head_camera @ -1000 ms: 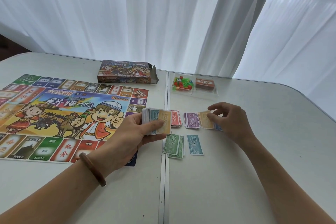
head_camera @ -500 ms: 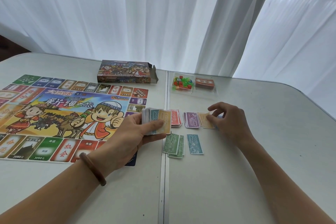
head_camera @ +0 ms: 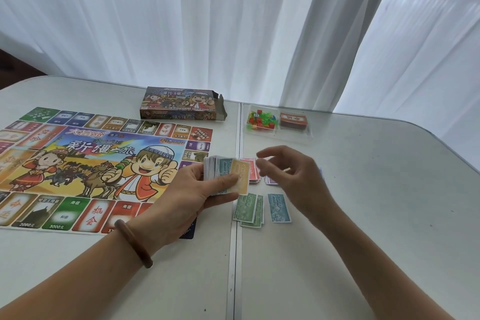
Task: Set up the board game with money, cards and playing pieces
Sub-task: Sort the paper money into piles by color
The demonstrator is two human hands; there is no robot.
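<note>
My left hand [head_camera: 192, 195] grips a stack of play money [head_camera: 226, 175], a tan 100 note on top. My right hand [head_camera: 293, 176] hovers just right of the stack, fingers loosely curled and holding nothing. Sorted notes lie on the table under and before it: a red pile [head_camera: 253, 173], a purple pile [head_camera: 271, 180] partly hidden by the hand, green 500 notes [head_camera: 248, 208] and a teal 1000 note [head_camera: 279, 208]. The colourful game board [head_camera: 85, 166] lies flat to the left. A clear tray [head_camera: 275, 135] holds small coloured playing pieces [head_camera: 261, 121] and a red card deck [head_camera: 293, 119].
The open game box [head_camera: 181, 105] lies behind the board near the curtain. A seam [head_camera: 235, 254] runs between the two white table halves. The rounded table edge [head_camera: 454, 148] curves along the right. A wooden bracelet is on my left wrist.
My right hand has lifted off the tan pile at the right and swung left toward the stack in my left hand. The left hand has stayed put.
</note>
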